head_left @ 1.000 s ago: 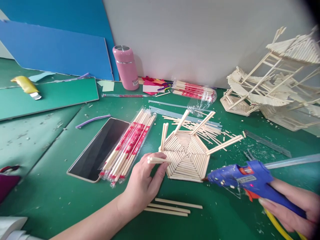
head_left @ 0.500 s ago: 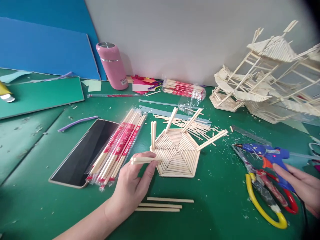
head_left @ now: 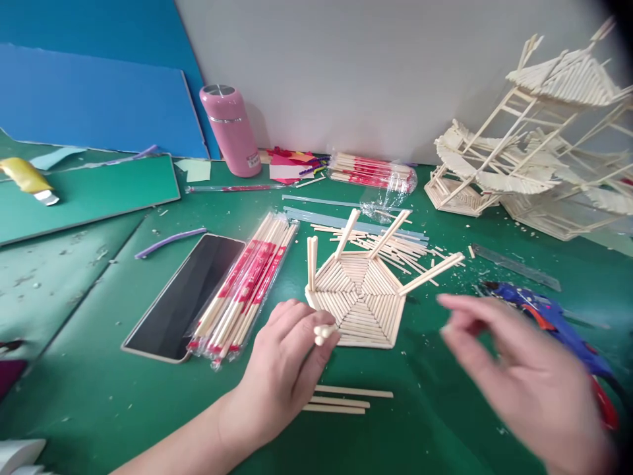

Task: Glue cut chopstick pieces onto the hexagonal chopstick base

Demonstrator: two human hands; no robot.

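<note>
In the head view, a bundle of sticks (head_left: 322,333) is pinched in the left hand (head_left: 284,359) at the near-left edge of a hexagonal stick panel (head_left: 356,297), apparently so that it is steadied upright like the four paired-stick posts (head_left: 347,234) at other corners. The right hand (head_left: 524,376), blurred, is held with thumb and forefinger apart, nothing gripped, beside a glue gun (head_left: 534,307) laid at right, seemingly for easy reach; three loose sticks (head_left: 353,392) are set on the near worktop (head_left: 420,439).

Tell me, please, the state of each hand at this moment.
Left hand: closed, holding a few sticks.
Right hand: partly open, blurred, nothing visible in its grip; the glue gun is beyond it.
</note>
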